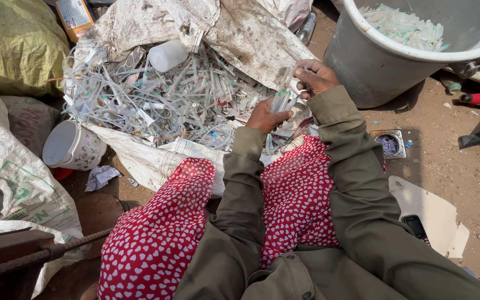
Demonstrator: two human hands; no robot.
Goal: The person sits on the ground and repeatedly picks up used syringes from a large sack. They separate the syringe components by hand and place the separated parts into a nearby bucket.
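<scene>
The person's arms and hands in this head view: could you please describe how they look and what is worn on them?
Both arms are covered to the wrist by long olive-green jacket sleeves of plain, slightly creased fabric, with no visible pattern. The left hand and right hand are bare: no gloves, and no rings or watch can be made out. A button on the same green jacket shows near the bottom of the view.
</scene>
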